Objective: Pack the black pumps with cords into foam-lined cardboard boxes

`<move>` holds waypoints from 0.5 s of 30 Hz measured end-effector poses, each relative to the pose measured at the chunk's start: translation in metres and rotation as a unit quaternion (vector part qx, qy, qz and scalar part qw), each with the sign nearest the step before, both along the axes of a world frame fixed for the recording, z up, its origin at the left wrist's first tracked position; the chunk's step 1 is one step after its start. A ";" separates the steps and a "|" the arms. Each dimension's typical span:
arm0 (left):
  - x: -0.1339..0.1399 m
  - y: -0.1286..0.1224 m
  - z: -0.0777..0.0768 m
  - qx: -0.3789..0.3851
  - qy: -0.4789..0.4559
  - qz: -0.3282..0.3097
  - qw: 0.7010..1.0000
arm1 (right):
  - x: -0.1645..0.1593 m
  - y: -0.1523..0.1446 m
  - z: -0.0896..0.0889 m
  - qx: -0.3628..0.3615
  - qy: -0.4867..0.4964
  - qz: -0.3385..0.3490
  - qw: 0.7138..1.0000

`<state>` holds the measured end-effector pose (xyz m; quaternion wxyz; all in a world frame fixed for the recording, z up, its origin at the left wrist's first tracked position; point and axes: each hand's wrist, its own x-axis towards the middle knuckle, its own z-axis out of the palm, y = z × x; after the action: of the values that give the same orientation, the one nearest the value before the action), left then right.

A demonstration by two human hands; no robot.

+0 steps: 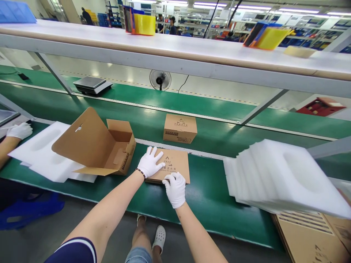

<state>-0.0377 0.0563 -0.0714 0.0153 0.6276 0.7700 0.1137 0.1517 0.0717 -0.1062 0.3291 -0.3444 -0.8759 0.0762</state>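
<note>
Carton [181, 160] partly hidden; left hand [149, 163] spread flat atop; right hand [174, 189] curled at front edge, grip unclear.

carton [178, 160]: brown, black print | bench [210, 193]: green | bracelet [140, 172]: dark, possibly speckled

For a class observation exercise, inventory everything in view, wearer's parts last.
Long flat bench: 1, green, centre
Open cardboard box: 1, brown, left
Printed cardboard box: 1, brown, front centre
Closed cardboard box: 1, brown, back centre
Shaped foam sheets: several, white, left and right
Flat printed cardboard: uncounted, brown, lower right
Flat scale: 1, grey, back left
Round wire fan: 1, black, behind
Long shelf: 1, white, above
Plastic holders: 2, yellow and blue, shelf
Plastic bin: 1, blue, shelf left
Plastic stool: 1, blue, floor left
Distant people: several, dark-clothed, background
Co-worker's gloved hand: 1, white, left edge
Left hand: 1, white-gloved, on printed box
Right hand: 1, white-gloved, box's near edge
</note>
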 end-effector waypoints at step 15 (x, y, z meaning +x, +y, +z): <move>0.074 0.004 -0.005 0.003 -0.400 0.126 0.908 | 0.007 -0.041 0.023 -0.142 -0.212 -0.088 0.963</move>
<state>0.0362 0.0606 -0.0767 0.3053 0.4277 0.7716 0.3586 0.1587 0.0311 -0.0834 0.0885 -0.4715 -0.8721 0.0960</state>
